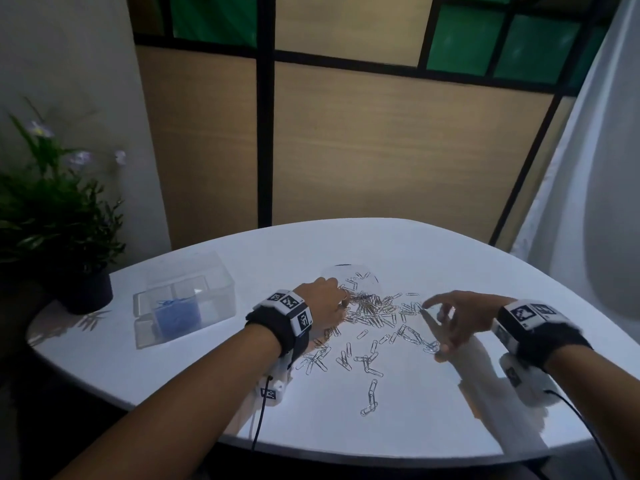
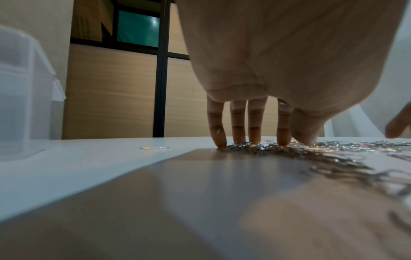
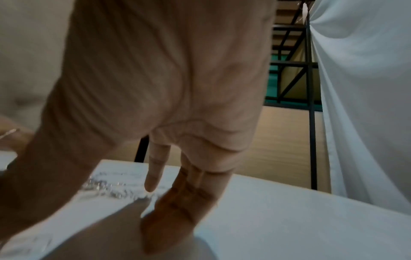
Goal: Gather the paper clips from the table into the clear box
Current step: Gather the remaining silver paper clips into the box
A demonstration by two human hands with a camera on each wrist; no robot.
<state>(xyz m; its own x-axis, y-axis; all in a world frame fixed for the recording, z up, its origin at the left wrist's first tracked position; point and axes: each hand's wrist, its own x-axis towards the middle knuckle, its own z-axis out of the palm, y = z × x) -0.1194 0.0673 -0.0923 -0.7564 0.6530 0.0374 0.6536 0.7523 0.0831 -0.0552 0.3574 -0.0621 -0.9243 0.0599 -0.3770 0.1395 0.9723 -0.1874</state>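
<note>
Silver paper clips (image 1: 372, 313) lie scattered over the middle of the white table (image 1: 415, 420). My left hand (image 1: 327, 303) is at the left edge of the pile, its straight fingertips (image 2: 282, 140) pressing down on the clips (image 2: 255, 149). My right hand (image 1: 450, 320) hovers at the right side of the pile with fingers spread and relaxed, holding nothing; its fingers (image 3: 177, 198) reach down toward the tabletop beside the clips (image 3: 106, 190). The clear box (image 1: 187, 299) stands open at the table's left, with blue items inside one compartment.
A potted plant (image 1: 59, 237) sits at the far left corner behind the box. A clear round lid or dish (image 1: 349, 275) lies behind the pile. A white curtain (image 1: 595, 188) hangs at right. Cables trail off the near table edge.
</note>
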